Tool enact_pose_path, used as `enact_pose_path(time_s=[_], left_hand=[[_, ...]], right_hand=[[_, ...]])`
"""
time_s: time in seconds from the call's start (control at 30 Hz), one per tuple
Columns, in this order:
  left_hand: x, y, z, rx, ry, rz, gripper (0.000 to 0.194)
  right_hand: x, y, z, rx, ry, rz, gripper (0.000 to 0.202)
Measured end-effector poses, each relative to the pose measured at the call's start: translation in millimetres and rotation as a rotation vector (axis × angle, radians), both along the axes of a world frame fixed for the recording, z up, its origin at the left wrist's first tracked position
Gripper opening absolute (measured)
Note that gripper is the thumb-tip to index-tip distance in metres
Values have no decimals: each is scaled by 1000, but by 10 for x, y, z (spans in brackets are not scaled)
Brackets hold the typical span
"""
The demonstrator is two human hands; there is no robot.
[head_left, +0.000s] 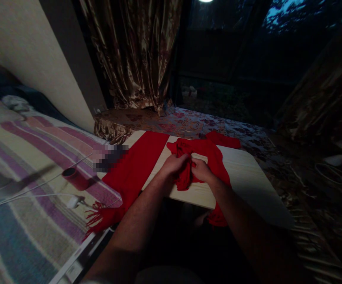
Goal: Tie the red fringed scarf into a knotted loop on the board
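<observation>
A long red scarf (150, 152) lies across a light wooden table (242, 165), its fringed end hanging at the left over the striped bed. Near the table's middle part of the red cloth is bunched up, and both hands are at this bunch. My left hand (175, 163) is closed on its left side, thumb on top. Just to the right, my right hand (199, 169) has its fingers closed at the cloth's edge. More red cloth curves behind and right of my right hand and hangs over the front edge, ending in fringe.
On the striped bed (52, 157) at the left are a dark red cylinder (76, 179), a white plug (73, 202) and white cables. Another piece of red cloth (224, 140) lies at the table's back edge. Curtains and a dark window stand behind.
</observation>
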State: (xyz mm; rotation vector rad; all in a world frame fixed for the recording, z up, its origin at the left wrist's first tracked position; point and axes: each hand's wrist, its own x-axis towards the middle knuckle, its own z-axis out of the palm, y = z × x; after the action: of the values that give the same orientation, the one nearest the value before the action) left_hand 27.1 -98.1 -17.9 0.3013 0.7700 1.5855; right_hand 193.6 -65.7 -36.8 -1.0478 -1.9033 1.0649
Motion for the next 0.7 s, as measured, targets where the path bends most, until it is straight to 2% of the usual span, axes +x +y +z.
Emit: enact_pose_path(time_s=[0.07,0.17,0.23,0.3,0.4,0.5,0.6,0.7], left_hand=[[-186,-68,43,-25,352,207,25],[-657,-139,149,1,919,481,21],[-999,-152,193,-44,1235,536,30],[-1286,-154,192,-133,1407,536,37],[-1535,-169,141,-217,1444,518,41],[-1569,-210,110,-215,1397,545,41],[-1423,-240,122,-116,1353,601,35],[-1127,-230,129,19,1158,507,24]], right_hand=[[8,-10,-6,8,-3,-11,11],[1,-32,23,40,-27,-24,10],[-9,-48,46,64,-57,-36,10],[-15,-56,56,78,-75,-40,11],[-16,-52,45,95,-89,-34,10],[-6,-35,17,108,-102,-28,10],[4,-13,-17,123,-109,-15,12],[-3,4,-53,180,-130,-35,20]])
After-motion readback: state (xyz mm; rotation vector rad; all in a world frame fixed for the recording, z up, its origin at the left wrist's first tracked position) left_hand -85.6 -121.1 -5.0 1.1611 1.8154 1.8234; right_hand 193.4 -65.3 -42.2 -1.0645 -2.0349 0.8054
